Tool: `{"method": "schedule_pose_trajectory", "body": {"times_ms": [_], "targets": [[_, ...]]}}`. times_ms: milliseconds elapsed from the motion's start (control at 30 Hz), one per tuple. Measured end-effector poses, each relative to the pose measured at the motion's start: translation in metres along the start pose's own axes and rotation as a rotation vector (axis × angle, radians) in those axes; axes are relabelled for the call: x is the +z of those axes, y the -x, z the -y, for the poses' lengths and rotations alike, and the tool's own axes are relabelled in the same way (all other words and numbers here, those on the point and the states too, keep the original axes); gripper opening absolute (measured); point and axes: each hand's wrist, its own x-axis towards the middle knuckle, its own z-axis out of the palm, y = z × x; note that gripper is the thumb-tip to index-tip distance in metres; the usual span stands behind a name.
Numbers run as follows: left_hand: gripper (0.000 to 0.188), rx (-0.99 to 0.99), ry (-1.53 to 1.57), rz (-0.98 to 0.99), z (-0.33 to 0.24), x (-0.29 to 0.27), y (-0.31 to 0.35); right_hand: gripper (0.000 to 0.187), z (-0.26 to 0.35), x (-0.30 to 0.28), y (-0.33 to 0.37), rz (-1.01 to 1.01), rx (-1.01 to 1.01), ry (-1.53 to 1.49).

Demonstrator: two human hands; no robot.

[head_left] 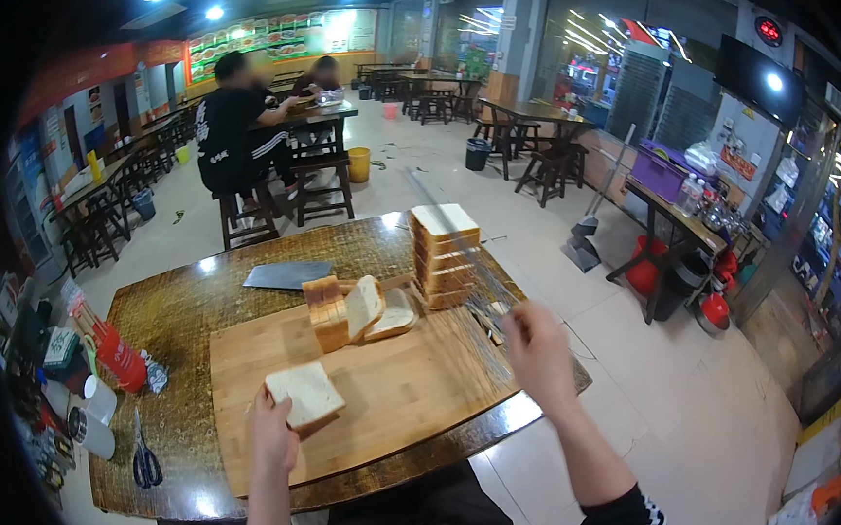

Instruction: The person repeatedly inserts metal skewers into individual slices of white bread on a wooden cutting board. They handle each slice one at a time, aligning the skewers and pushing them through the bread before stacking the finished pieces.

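Observation:
A square slice of white bread (305, 397) is held in my left hand (274, 431) above the front left of the wooden cutting board (384, 431). My right hand (538, 347), fingers pinched together, is raised beside the board's right edge; a long, thin skewer (452, 223), smeared by motion, seems to run up and left from it. Several thin skewers (485, 351) lie at the board's right side. A tall stack of bread slices (445, 261) stands at the back right. Left of it, more slices stand on edge (327, 313), one leans (364, 307), and another lies flat (392, 315).
Behind the board lies a broad metal blade (288, 276). Scissors (145, 457), a red holder with chopsticks (120, 361) and a white cup (98, 397) stand or lie at the table's left. Beyond, two people sit at another table (317, 114). A side table (675, 210) stands right.

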Motion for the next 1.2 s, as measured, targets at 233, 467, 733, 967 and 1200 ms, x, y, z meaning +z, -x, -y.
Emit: {"method": "schedule_pose_trajectory", "body": {"times_ms": [233, 467, 733, 967, 1200], "targets": [[0.067, 0.284, -0.571, -0.268, 0.021, -0.011, 0.033, 0.028, 0.031, 0.039, 0.14, 0.718, 0.414, -0.61], [0.025, 0.096, -0.345, 0.086, 0.022, 0.014, 0.061, 0.031, 0.036, 0.061, 0.193, 0.963, 0.549, -0.753], [0.016, 0.075, -0.377, 0.086, 0.035, 0.002, 0.065, 0.03, 0.032, 0.062, 0.204, 0.954, 0.635, -0.865], [0.019, 0.064, -0.41, 0.072, 0.042, -0.005, 0.056, 0.029, 0.034, 0.053, 0.2, 0.899, 0.71, -0.937], [0.018, 0.08, -0.418, 0.054, 0.042, 0.004, 0.059, 0.023, 0.014, 0.053, 0.217, 0.531, 0.337, -0.622]]}}
